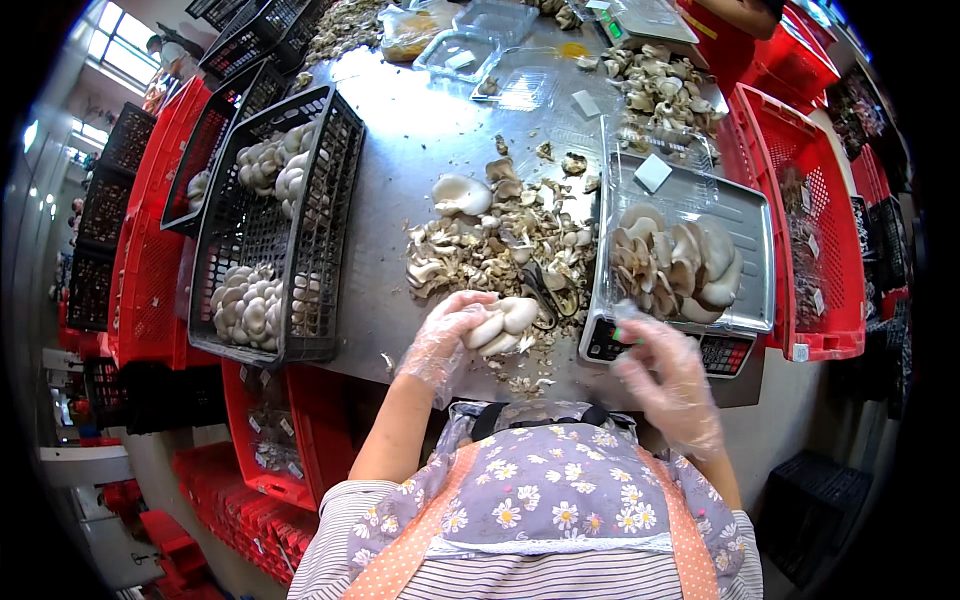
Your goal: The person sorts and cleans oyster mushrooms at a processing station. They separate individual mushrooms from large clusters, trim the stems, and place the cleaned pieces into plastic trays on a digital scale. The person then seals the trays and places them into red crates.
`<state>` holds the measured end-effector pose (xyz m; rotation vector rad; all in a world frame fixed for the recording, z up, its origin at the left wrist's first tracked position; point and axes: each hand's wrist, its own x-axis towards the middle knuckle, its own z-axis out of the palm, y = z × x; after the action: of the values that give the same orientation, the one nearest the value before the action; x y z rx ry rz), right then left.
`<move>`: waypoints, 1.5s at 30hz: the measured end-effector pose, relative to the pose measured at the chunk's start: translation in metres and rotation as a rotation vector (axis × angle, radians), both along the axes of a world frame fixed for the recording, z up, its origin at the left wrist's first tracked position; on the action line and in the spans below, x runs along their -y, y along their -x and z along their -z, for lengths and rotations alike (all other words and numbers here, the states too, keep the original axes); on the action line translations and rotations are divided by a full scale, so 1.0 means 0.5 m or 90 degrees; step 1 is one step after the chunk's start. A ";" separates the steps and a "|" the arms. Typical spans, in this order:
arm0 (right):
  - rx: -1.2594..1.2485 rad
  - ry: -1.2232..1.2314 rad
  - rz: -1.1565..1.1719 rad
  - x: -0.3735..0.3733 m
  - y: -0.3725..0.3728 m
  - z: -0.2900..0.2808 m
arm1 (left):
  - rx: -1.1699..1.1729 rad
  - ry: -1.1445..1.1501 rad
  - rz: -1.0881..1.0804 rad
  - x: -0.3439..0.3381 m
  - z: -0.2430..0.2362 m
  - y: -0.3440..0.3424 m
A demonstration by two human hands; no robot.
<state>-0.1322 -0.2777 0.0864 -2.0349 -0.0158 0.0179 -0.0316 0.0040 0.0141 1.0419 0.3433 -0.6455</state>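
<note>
Presumably fragile, best held stem-side, a pale, rounded mushroom cluster point(508, 318) is grasped by the plastic-gloved left hand point(440, 335); the plastic-gloved right hand point(675, 388) appears unoccupied.

Bright light washes the metal table point(380, 260), flaring into white glare at its far left, with windows point(122, 52) glowing well beyond that side! Fisheye distortion bends the red crate point(824, 190) right of the table, and the right hand point(668, 385) at its near edge looks slightly blurred.
</note>
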 end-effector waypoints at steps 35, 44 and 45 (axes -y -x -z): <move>-0.063 -0.309 0.175 -0.014 0.002 -0.042 | 0.326 -0.452 -0.218 -0.162 0.147 -0.058; -0.077 -0.286 0.193 -0.026 0.004 -0.075 | 0.441 -0.428 -0.143 -0.096 0.094 -0.107; -0.133 -0.281 0.144 -0.027 0.001 -0.066 | 0.449 -0.419 -0.116 -0.093 0.087 -0.116</move>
<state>-0.1328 -0.2640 0.1196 -1.5750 0.3148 0.0773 0.0263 0.0506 -0.0294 1.7616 0.0154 0.0450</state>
